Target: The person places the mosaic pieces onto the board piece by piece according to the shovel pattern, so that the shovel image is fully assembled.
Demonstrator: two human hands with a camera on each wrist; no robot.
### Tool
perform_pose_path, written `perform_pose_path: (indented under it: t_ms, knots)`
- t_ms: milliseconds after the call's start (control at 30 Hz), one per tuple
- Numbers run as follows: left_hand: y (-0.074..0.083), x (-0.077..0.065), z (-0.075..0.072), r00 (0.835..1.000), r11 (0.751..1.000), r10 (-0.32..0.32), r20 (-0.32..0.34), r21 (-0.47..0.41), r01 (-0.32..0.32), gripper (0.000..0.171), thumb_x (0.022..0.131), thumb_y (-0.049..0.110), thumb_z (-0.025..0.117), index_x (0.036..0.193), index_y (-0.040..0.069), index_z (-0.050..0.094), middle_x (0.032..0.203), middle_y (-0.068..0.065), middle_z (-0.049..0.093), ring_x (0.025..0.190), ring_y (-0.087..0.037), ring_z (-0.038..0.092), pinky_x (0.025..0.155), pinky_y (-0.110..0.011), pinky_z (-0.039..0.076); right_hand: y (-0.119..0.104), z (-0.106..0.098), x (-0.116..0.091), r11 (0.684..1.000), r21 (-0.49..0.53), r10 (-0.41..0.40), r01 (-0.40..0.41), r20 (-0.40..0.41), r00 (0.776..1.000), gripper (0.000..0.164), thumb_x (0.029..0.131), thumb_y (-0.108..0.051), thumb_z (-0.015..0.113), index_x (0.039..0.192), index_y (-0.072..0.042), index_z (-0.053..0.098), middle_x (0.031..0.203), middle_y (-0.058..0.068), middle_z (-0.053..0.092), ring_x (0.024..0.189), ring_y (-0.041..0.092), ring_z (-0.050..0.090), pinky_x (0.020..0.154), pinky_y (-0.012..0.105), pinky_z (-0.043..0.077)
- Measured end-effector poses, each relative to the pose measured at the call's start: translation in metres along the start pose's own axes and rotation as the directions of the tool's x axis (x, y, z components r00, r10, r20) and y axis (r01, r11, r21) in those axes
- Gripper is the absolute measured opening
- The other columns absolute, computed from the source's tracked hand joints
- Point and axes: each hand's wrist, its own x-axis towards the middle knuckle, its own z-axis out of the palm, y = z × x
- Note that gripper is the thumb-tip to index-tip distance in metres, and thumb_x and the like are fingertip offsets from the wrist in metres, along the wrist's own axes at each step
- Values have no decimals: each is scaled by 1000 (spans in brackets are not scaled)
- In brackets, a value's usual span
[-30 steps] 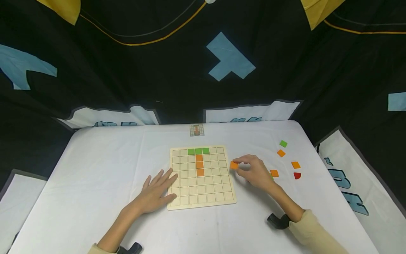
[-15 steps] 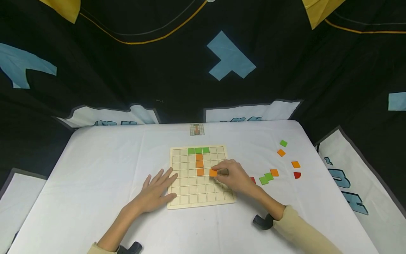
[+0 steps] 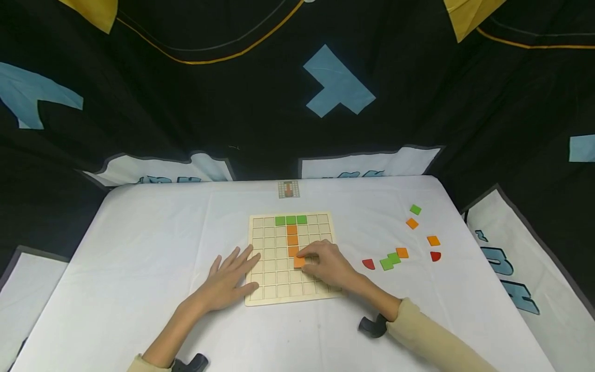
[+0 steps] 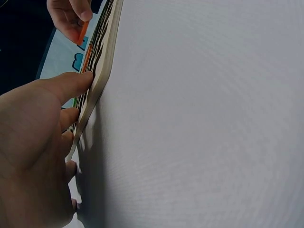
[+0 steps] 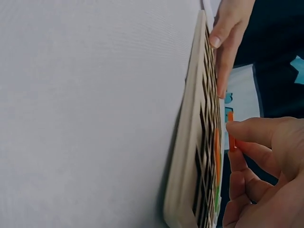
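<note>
A wooden grid board [image 3: 274,279] lies on the white table. Three green square tiles [image 3: 291,220] fill part of its far row, and a column of orange tiles [image 3: 292,240] runs down from the middle one. My right hand [image 3: 327,263] pinches an orange square tile [image 3: 299,263] between thumb and fingers, just above the board, close to the column's near end. In the right wrist view this orange tile [image 5: 231,133] is seen edge-on, held apart from the board. My left hand [image 3: 229,281] rests with fingers spread on the board's left edge; its thumb [image 4: 78,86] touches the rim.
Right of the board lie loose pieces: a red quarter-round piece [image 3: 369,264], green tiles [image 3: 387,264], an orange tile [image 3: 402,252], another red piece [image 3: 435,257] and several more squares. A small pattern card [image 3: 288,189] lies beyond the board, near the table's far edge.
My right hand has carried the orange tile leftward from beside the board to over its middle, uncovering the red and green pieces on the right. The left hand has stayed put.
</note>
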Motion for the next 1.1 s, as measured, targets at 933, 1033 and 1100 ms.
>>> perform_pose_path:
  t_ms: [933,1033,1100]
  knots:
    - [1,0,-1,1000,1000,-1,7,1,1,66,99,42,57,155,11,39,163,-13,22,149,-42,12,111,-71,0,-2,17,3,997,-74,-9,10,18,1000,24,82,-9,75,106,-15,77,109,-5,69,109,21,55,92,45,37]
    - [1,0,-1,1000,1000,-3,7,0,3,66,99,43,57,154,11,39,163,-13,22,149,-42,12,111,-71,0,-2,17,3,997,-80,-4,5,20,1000,24,82,-9,75,106,-15,77,110,-4,69,109,21,56,93,46,37]
    - [1,0,-1,1000,1000,-4,7,-1,4,66,99,43,57,154,12,39,163,-12,22,149,-42,12,111,-71,0,-2,17,3,996,-88,-1,3,19,1000,24,82,-9,75,106,-15,77,110,-4,69,108,22,56,93,46,37]
